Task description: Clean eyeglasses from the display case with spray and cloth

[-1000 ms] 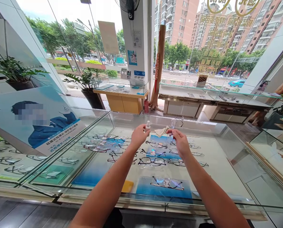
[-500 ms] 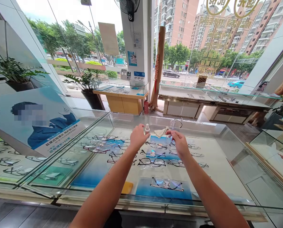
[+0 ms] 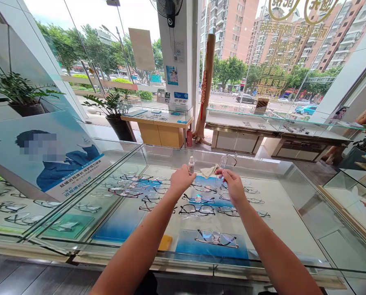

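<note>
My left hand (image 3: 183,179) is at the small white spray bottle (image 3: 191,164), its fingers closed around the lower part, on the glass display counter (image 3: 281,229). In my right hand (image 3: 233,185) is a pair of glasses (image 3: 224,162), pinched between thumb and fingers and raised above the glass. A crumpled beige cloth (image 3: 209,171) lies between the two hands, just left of the glasses.
Under the glass are rows of eyeglasses (image 3: 197,210). A tilted poster board (image 3: 48,157) stands at the left, near a potted plant (image 3: 117,123). Further back are a wooden cabinet (image 3: 158,133) and a tree trunk post (image 3: 206,82).
My left hand's fingers have closed in on the bottle from beside it. My right hand still holds the glasses in nearly the same place.
</note>
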A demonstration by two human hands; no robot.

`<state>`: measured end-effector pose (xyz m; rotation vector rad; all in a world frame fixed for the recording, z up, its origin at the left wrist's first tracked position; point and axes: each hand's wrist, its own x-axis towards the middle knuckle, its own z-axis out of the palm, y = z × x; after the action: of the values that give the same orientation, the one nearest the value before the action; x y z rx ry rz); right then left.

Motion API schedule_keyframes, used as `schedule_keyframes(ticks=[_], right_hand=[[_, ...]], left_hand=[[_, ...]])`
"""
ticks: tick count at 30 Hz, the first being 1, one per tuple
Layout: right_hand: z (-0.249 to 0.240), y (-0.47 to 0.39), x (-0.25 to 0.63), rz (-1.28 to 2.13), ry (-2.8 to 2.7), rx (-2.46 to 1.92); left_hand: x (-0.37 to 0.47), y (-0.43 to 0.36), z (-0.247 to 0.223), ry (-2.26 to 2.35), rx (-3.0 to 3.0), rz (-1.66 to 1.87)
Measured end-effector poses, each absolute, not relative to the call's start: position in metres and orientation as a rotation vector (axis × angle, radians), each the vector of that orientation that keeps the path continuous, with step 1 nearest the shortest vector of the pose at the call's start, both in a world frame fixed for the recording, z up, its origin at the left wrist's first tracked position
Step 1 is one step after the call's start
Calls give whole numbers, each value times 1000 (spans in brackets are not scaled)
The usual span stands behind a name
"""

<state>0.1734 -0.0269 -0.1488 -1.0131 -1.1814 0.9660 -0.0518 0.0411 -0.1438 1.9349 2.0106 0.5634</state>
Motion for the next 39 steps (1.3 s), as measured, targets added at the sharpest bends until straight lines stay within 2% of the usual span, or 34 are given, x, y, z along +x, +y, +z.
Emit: schedule_keyframes(ticks=[9,20,25,29,34,39], right_hand=[[-148,-35,177,724,-1369,-1052],[-161,-30,184,345,-1551,-1102],[-163,-25,186,295,-1591,-1106],[-162,-25,186,301,-1573,-1123],[-158,-26,184,306,-1575,-1107],[-154,-27,185,313,-1519,-1123]], left_hand=[[-46,30,-136,2075,2091,658],[-45,-6,-124,1807,2127,1171],[-64,-51,-143,1452,2125,1285],[-75,-105,-168,1472,2048,1353],[-66,-159,-183,1430,2075,1161],[-47,-144,-164,1347,2275,995]])
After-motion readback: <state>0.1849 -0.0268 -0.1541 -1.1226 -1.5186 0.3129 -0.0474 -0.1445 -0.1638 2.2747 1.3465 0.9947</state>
